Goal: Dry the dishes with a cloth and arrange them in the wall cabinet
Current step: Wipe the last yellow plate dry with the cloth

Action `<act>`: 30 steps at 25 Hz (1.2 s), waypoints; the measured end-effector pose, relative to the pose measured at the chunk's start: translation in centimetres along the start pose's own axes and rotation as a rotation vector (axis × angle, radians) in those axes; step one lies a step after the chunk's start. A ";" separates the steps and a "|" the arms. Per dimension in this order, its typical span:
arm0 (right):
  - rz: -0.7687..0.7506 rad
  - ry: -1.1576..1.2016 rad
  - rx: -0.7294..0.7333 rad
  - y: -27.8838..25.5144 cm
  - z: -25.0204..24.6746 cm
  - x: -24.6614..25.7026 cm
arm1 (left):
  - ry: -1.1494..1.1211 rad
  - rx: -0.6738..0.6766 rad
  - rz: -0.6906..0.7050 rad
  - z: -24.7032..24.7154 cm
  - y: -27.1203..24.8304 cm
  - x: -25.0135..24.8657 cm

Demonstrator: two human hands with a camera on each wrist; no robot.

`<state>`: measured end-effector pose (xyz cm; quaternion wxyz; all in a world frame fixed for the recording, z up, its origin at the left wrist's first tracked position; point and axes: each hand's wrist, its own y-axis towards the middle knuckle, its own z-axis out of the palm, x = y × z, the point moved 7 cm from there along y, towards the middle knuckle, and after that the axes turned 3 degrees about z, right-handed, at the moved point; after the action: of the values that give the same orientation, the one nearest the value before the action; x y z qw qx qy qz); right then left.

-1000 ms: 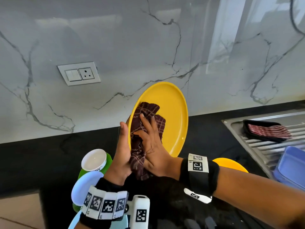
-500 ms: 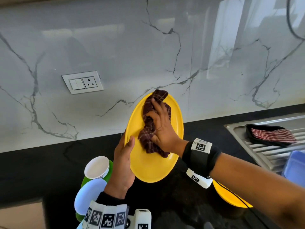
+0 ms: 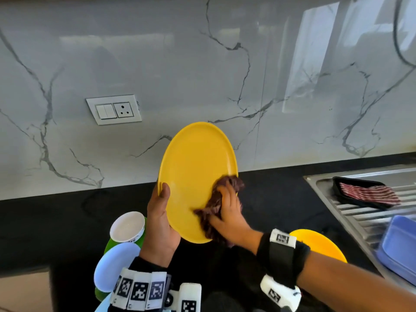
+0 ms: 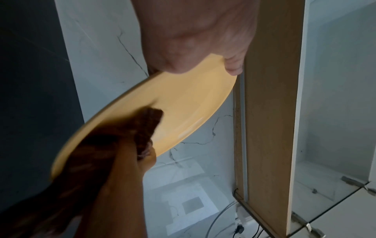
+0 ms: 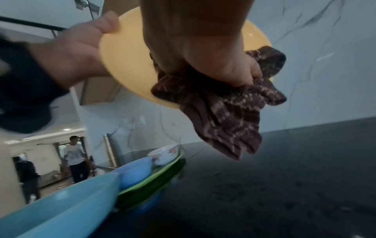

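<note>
I hold a yellow plate (image 3: 195,172) tilted up above the black counter. My left hand (image 3: 161,212) grips its lower left rim, thumb on the face. My right hand (image 3: 227,210) grips a bunched dark red checked cloth (image 3: 216,199) and presses it on the plate's lower right. In the left wrist view the yellow plate (image 4: 168,103) is pinched at its edge by my left hand (image 4: 195,41), with the cloth (image 4: 126,128) on it. In the right wrist view the cloth (image 5: 230,106) hangs below my right hand (image 5: 205,48), against the plate (image 5: 126,58).
A white bowl (image 3: 127,226), a pale blue bowl (image 3: 114,266) and a green plate (image 3: 110,244) sit at my left. Another yellow plate (image 3: 319,244) lies behind my right wrist. The steel drainboard (image 3: 364,212) at right holds a black tray with a striped cloth (image 3: 369,193) and a blue container (image 3: 398,248).
My right hand has wiped the cloth from the plate's upper middle down to its lower right edge. The left hand keeps holding the plate, which has shifted slightly.
</note>
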<state>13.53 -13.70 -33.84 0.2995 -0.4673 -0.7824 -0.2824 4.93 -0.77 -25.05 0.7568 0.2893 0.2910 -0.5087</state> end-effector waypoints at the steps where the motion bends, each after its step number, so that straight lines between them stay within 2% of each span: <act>1: 0.045 0.023 0.093 -1.4 1.1 0.2 | 0.018 -0.018 0.006 -0.1 0.1 0.0; 3: 0.066 0.065 0.224 -3.8 2.5 1.5 | 0.050 -0.057 0.019 -0.5 0.2 -0.1; 8: -0.142 0.040 0.277 -6.1 0.9 6.6 | 0.004 -0.141 0.016 -2.2 0.4 -0.8; 11: -0.189 0.310 0.452 -4.6 -2.3 8.9 | -0.026 -0.191 -0.052 -3.4 0.0 -0.6; 13: -0.119 0.599 0.515 -2.1 -5.4 9.5 | -0.081 -0.208 -0.120 -3.6 -0.4 -0.2; 14: -0.063 0.660 0.446 -0.3 -7.1 9.0 | -0.108 -0.216 -0.135 -3.4 -0.7 -0.1; 15: -0.031 0.599 0.305 1.1 -8.7 8.0 | -0.125 -0.228 -0.139 -3.3 -0.9 -0.1; 17: -0.038 0.233 -0.053 1.9 -10.5 5.7 | -0.138 -0.241 -0.120 -3.2 -1.0 -0.2; 18: -0.081 0.085 -0.179 1.3 -10.2 5.1 | -0.133 -0.242 -0.113 -3.0 -1.1 -0.2; 20: -0.204 -0.033 -0.193 -0.5 -8.1 4.7 | -0.116 -0.215 -0.124 -2.4 -1.2 -0.1; 21: -0.211 -0.025 -0.174 -1.1 -7.7 4.9 | -0.111 -0.200 -0.139 -2.0 -1.2 0.1; 23: -0.170 -0.058 -0.180 -1.6 -7.7 5.2 | -0.105 -0.192 -0.165 -1.5 -1.2 0.4; 26: -0.126 -0.301 0.009 -2.5 -5.1 6.4 | -0.070 -0.158 -0.170 -0.6 -1.2 0.4; 27: -0.105 -0.327 0.029 -2.6 -4.0 6.4 | -0.050 -0.137 -0.158 -0.2 -1.3 0.3; 30: -0.099 -0.150 -0.089 -1.0 -3.8 7.3 | -0.011 -0.072 -0.150 0.6 -1.5 0.1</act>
<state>10.57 -12.77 -26.15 0.2046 -0.4606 -0.8116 -0.2956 3.66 -1.72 -24.93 0.7283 0.2366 0.3257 -0.5546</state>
